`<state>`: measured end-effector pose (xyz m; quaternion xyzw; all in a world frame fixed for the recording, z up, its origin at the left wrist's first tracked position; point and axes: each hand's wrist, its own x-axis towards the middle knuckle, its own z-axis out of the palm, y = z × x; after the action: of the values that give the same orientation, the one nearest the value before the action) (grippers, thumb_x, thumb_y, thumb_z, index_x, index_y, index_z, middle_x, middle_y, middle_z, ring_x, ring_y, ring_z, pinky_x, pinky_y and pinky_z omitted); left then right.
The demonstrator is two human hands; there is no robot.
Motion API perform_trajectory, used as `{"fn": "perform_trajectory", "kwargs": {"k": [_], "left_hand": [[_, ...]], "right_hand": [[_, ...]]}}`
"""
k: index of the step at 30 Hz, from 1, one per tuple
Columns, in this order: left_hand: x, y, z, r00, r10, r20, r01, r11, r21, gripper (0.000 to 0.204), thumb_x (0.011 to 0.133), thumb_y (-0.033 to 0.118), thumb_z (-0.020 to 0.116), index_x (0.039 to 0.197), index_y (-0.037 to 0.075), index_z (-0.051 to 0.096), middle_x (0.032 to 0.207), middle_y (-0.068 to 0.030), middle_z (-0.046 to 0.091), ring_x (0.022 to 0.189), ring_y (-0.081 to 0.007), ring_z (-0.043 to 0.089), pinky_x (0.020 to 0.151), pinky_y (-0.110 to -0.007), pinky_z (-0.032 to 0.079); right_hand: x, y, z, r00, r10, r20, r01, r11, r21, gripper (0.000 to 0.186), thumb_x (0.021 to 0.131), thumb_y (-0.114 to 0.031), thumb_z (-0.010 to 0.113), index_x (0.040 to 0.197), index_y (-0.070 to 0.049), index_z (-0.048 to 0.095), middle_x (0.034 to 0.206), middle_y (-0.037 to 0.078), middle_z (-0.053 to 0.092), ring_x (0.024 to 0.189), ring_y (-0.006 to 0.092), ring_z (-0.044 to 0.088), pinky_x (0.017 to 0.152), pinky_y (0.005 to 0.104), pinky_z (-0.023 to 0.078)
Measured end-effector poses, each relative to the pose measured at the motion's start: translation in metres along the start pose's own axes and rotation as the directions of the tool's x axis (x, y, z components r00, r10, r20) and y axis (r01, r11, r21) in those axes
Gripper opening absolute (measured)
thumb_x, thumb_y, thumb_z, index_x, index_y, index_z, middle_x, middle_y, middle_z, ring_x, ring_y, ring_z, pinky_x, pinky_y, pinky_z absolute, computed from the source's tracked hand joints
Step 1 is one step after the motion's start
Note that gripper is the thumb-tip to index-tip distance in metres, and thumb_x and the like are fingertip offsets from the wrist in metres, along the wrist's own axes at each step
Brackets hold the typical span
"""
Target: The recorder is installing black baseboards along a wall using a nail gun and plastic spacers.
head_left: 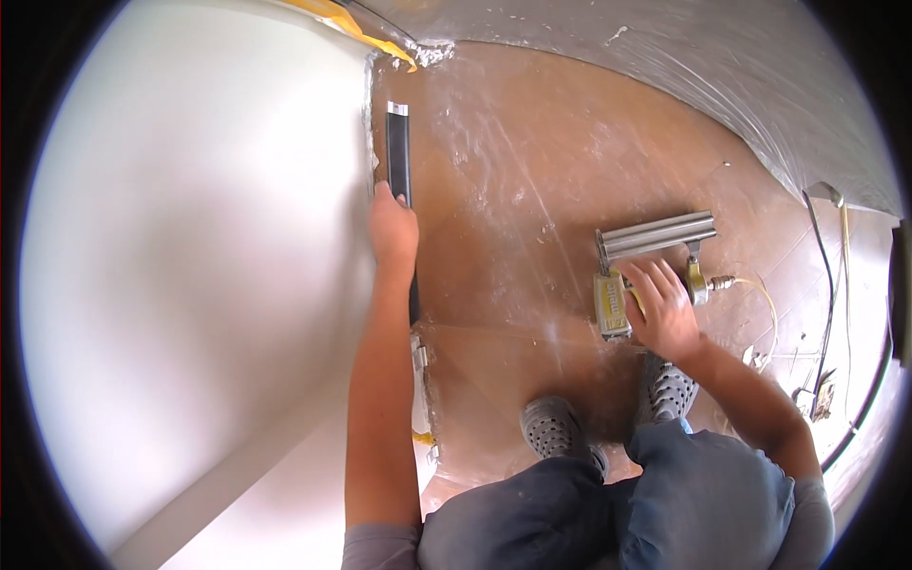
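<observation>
My left hand (393,228) is closed round a long, flat black strip (399,152) with a silvery upper end. The strip runs along the foot of the white wall, and my fingers hide its middle part. Over on the right, my right hand (663,313) lies across the handle of a nail gun (613,304), its fingers bent over it. The tool has a yellow and grey body and a long silver magazine (657,236). A thin air hose (768,299) leaves its handle end. My palm covers most of the handle.
A white wall (209,190) fills the left side. Clear plastic sheeting (617,85) borders the brown, dusty floor (503,190) at the top. Yellow tape (347,24) hangs at the upper corner. Dark cables (825,285) run along the right. My grey perforated shoes (551,427) stand below the nail gun.
</observation>
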<state>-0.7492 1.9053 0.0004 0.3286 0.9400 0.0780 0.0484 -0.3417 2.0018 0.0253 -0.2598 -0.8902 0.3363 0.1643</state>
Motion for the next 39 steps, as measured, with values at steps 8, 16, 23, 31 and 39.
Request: {"fn": "perform_trajectory", "kwargs": {"k": [8, 16, 23, 31, 39], "left_hand": [[0.074, -0.030, 0.009, 0.998, 0.038, 0.041, -0.050, 0.930, 0.363, 0.027, 0.096, 0.004, 0.058, 0.122, -0.002, 0.053, 0.107, -0.0241, 0.069, 0.099, -0.0412, 0.069, 0.084, -0.049, 0.058], [0.070, -0.041, 0.016, 0.883, 0.457, -0.110, -0.296, 0.722, 0.625, 0.043, 0.093, 0.007, 0.061, 0.135, 0.005, 0.055, 0.112, -0.0150, 0.060, 0.106, -0.0344, 0.062, 0.088, -0.042, 0.055], [0.062, -0.047, 0.022, 0.939, 0.333, -0.083, -0.205, 0.740, 0.641, 0.049, 0.096, 0.008, 0.057, 0.145, 0.008, 0.054, 0.112, -0.0166, 0.059, 0.102, -0.0333, 0.061, 0.086, -0.042, 0.055], [0.052, -0.058, 0.019, 0.925, 0.369, -0.092, -0.212, 0.701, 0.680, 0.047, 0.096, 0.009, 0.058, 0.143, 0.009, 0.056, 0.118, -0.0174, 0.059, 0.102, -0.0330, 0.062, 0.086, -0.042, 0.056], [0.024, -0.057, 0.022, 0.903, 0.425, -0.069, -0.235, 0.622, 0.747, 0.040, 0.096, 0.008, 0.059, 0.135, -0.001, 0.060, 0.138, -0.0165, 0.056, 0.121, -0.0321, 0.055, 0.102, -0.044, 0.047]], "right_hand": [[-0.021, 0.011, -0.005, 0.978, 0.065, 0.198, -0.052, 0.996, -0.072, 0.071, 0.074, -0.002, 0.065, 0.143, 0.000, 0.048, 0.131, 0.020, 0.054, 0.122, 0.0386, 0.053, 0.108, 0.0498, 0.044], [-0.020, 0.015, -0.016, 0.928, 0.192, 0.318, -0.121, 0.966, -0.229, 0.083, 0.076, -0.012, 0.069, 0.153, 0.000, 0.040, 0.127, 0.022, 0.054, 0.117, 0.0378, 0.054, 0.105, 0.0493, 0.044], [-0.023, 0.024, -0.008, 0.915, 0.157, 0.371, -0.042, 0.954, -0.298, 0.086, 0.077, -0.015, 0.070, 0.155, 0.002, 0.037, 0.115, 0.018, 0.060, 0.110, 0.0352, 0.056, 0.102, 0.0477, 0.044], [-0.023, 0.028, -0.006, 0.901, 0.141, 0.411, 0.002, 0.945, -0.328, 0.094, 0.075, -0.016, 0.075, 0.157, 0.001, 0.033, 0.113, 0.016, 0.062, 0.107, 0.0322, 0.057, 0.101, 0.0449, 0.045], [-0.019, 0.038, -0.010, 0.842, 0.115, 0.527, 0.083, 0.937, -0.338, 0.100, 0.076, -0.020, 0.078, 0.159, 0.004, 0.027, 0.108, 0.015, 0.064, 0.102, 0.0308, 0.059, 0.099, 0.0426, 0.046]]}}
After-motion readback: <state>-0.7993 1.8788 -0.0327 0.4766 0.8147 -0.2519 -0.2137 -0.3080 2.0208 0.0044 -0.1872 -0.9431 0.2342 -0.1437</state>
